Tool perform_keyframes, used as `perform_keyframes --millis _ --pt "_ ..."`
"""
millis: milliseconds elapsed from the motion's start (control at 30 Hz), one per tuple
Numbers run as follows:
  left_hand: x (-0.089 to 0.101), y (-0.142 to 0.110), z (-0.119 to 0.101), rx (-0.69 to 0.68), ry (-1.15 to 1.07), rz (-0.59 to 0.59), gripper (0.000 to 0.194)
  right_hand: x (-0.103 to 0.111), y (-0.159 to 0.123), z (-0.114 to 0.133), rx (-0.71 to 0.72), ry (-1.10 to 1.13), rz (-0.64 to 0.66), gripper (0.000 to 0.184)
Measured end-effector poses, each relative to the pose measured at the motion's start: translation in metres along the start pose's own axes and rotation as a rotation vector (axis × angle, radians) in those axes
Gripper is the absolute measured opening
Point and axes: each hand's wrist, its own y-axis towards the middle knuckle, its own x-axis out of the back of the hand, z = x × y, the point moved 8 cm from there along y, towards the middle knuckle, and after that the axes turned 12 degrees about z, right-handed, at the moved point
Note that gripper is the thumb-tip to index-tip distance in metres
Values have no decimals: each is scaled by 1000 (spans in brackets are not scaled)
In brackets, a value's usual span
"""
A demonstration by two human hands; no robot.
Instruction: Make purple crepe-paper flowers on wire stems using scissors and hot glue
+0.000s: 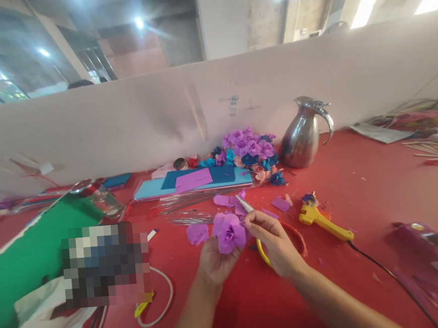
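A purple paper flower (230, 232) with layered petals rests in my left hand (216, 265), whose fingers are curled beneath it and partly hidden. At the bloom's right edge, my right hand (272, 240) pinches a petal between thumb and fingertips. Below the right hand are scissors with a silver blade (245, 204) and a yellow handle (263, 254), partly covered by that hand. Just left of the flower lies a loose purple petal piece (197, 234). Purple paper scraps (281, 203) are scattered beyond both hands.
A yellow glue gun (327, 221) lies at right, its cord running forward. Behind stand finished paper flowers (250, 146) and a steel jug (303, 134). Paper sheets (148, 188), a glass jar (98, 198) and a green board (39, 244) are leftward. A purple device (434, 250) sits far right.
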Motion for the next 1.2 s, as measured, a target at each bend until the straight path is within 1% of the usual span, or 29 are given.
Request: perform_keyframes --millis 100,200,333,533,667,767,867,933,967,1033,1100,1200 --pt "2 0 0 5 -8 -18 9 4 -1 -1 -23 2 -31 24" --pt "3 0 2 42 20 -30 14 3 1 1 -37 6 -17 24" --pt "6 2 4 78 60 2 16 -1 3 2 -63 70 27 23" --pt "13 0 5 88 80 51 17 2 2 -3 -107 138 -9 23" --pt "8 0 5 105 125 25 18 3 3 0 -77 128 -7 21" --pt "1 1 4 78 147 -4 19 2 4 2 -69 114 8 22" --pt "-2 1 3 68 171 -42 26 1 3 2 -69 114 -1 23" --pt "-2 1 3 67 188 -61 31 5 3 2 -62 116 -38 23" --pt "-1 1 2 65 192 -68 30 7 2 2 -56 114 -62 23" --pt "-1 2 4 82 190 -74 22 9 3 3 -56 114 -78 21" --pt "-2 1 7 122 194 -81 12 5 4 1 -86 133 -33 20" --pt "-2 1 9 155 215 -115 8 1 5 -1 -108 144 11 21"
